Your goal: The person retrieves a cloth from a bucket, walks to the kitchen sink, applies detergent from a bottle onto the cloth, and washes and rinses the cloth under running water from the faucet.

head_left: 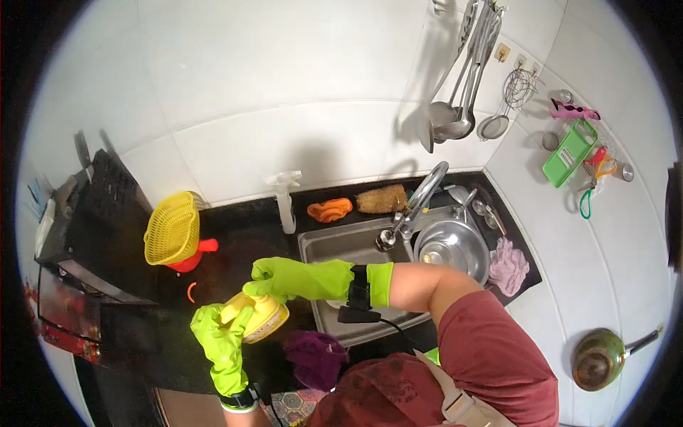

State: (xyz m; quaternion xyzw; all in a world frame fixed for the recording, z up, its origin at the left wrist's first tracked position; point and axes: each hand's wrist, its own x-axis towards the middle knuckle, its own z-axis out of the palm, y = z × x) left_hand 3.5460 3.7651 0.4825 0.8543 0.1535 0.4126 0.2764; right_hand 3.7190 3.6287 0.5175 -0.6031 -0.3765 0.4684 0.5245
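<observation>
Above black countertop (242, 235) beside the sink (350, 245), I see the left hand (219, 340), fingers curled round a yellow container (265, 319), the right hand (276, 279), fingers bunched against it; wet gloves (316, 280) could drop it.

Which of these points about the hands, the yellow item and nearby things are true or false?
1. The left hand and right hand wear green gloves. True.

2. The yellow item lies inside the sink. False: it is at the hands, left of the sink.

3. The yellow basket is left of the spray bottle in the picture. True.

4. The purple cloth hangs from the faucet. False: it is beside the sink, on the person's side.

5. The green grater is on the right-hand wall. True.
</observation>
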